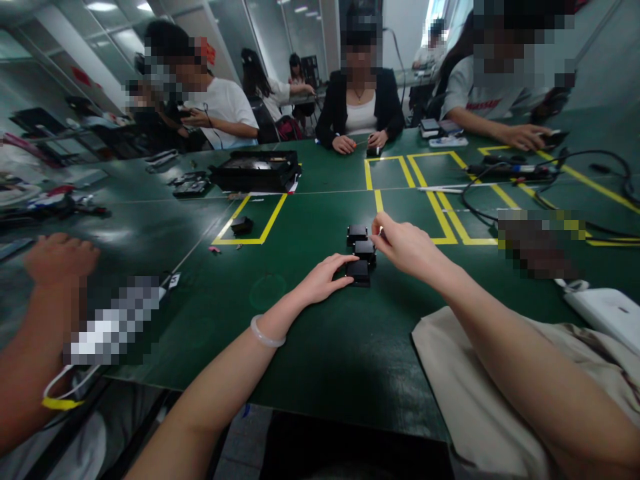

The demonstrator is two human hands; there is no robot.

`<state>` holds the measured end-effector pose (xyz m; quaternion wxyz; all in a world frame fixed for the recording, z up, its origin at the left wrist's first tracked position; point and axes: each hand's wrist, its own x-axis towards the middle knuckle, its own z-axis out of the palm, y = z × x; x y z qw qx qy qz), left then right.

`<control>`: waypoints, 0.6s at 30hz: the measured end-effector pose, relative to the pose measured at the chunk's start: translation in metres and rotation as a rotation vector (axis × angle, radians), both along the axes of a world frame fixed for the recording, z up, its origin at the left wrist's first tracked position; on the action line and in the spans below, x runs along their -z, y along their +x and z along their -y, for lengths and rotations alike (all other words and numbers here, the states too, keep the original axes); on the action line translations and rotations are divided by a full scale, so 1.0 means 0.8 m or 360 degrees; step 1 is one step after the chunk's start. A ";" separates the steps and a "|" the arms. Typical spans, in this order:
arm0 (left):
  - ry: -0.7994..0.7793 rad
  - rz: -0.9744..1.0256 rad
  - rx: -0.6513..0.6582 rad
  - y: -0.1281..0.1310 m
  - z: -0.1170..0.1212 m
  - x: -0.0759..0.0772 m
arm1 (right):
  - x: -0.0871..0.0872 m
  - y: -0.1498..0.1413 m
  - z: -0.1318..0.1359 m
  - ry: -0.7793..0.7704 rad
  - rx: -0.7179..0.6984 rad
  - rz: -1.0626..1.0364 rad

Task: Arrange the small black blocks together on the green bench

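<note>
Three small black blocks, perhaps plastic housings, stand in a short column on the green table in front of me. My left hand reaches in from the left, its thumb and fingers around the nearest block. The fingertips also come close to the middle block. My right hand is closed in a pinch at the right side of the middle block. Whatever its fingertips hold is too small to make out. The far block sits just behind, apart from both hands.
Another black piece lies within a yellow-taped rectangle to the left, before a large black tray. Beige cloth and a white power bank are on the right. Black cables curl nearby. Several people sit around; a co-worker's arm rests at left.
</note>
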<state>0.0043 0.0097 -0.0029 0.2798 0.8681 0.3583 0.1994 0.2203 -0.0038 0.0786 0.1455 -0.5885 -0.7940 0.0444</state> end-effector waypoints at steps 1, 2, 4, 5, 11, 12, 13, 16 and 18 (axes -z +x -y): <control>0.0005 -0.0001 0.0001 0.000 0.000 0.000 | -0.001 0.000 0.000 -0.0012 -0.0019 -0.0033; 0.0008 -0.0005 0.0001 0.000 0.000 0.000 | -0.001 0.001 0.001 -0.0023 -0.0028 -0.0059; 0.0011 -0.0013 0.0000 0.000 0.000 0.000 | -0.001 0.001 0.001 -0.0035 -0.0017 -0.0076; 0.0011 -0.0016 -0.0002 0.000 0.000 0.000 | -0.001 0.000 0.001 -0.0031 -0.0004 -0.0071; 0.0004 -0.0015 -0.0017 0.000 -0.001 0.001 | 0.002 -0.004 0.000 0.0017 0.0063 0.0026; 0.0006 -0.0014 -0.0014 0.000 -0.001 0.001 | 0.003 -0.004 0.000 0.0024 0.0062 0.0033; 0.0008 -0.0014 -0.0013 0.000 -0.001 0.002 | 0.003 -0.004 0.000 0.0030 0.0053 0.0025; 0.0007 -0.0025 -0.0007 0.000 -0.001 0.002 | 0.003 -0.002 0.000 0.0015 0.0010 -0.0044; 0.0008 -0.0026 -0.0003 0.000 -0.001 0.001 | 0.003 -0.001 0.001 0.0000 -0.0006 -0.0067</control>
